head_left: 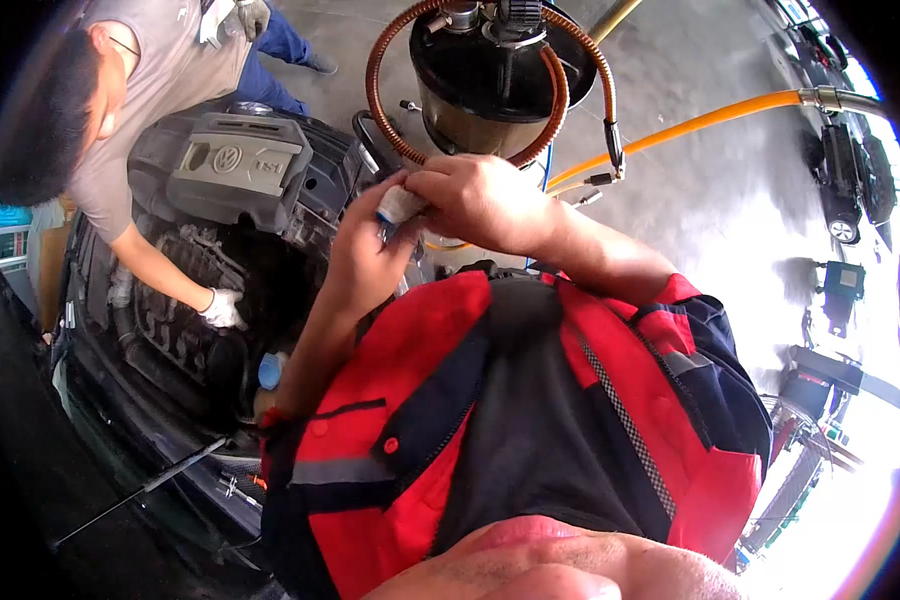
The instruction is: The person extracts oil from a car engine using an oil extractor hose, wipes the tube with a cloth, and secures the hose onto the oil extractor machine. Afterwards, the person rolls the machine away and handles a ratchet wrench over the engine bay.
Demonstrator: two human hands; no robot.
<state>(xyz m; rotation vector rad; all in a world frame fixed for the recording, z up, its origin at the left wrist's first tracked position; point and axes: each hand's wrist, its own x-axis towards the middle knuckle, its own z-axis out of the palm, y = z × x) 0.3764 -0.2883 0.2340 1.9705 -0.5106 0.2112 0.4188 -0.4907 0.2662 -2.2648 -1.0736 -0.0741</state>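
Note:
My left hand (368, 245) is raised in front of my chest, its fingers closed around a small white, cloth-like piece (402, 205) with a blue edge. My right hand (475, 200) meets it from the right, fingers curled onto the same piece. What exactly this piece is I cannot make out, as my fingers hide part of it. Beyond my hands stands a black-topped tank (490, 75) with a brown ribbed hose (375, 75) looping around it. Left of my forearm lies an open engine bay (185, 300) with a blue cap (270, 370).
At the left a co-worker (160, 80) leans over the engine, one white-gloved hand (222, 308) in it. A grey engine cover (235, 165) rests at the bay's far side. An orange hose (700, 120) crosses at right above the floor (690, 220). A thin prop rod (160, 480) slants across lower left.

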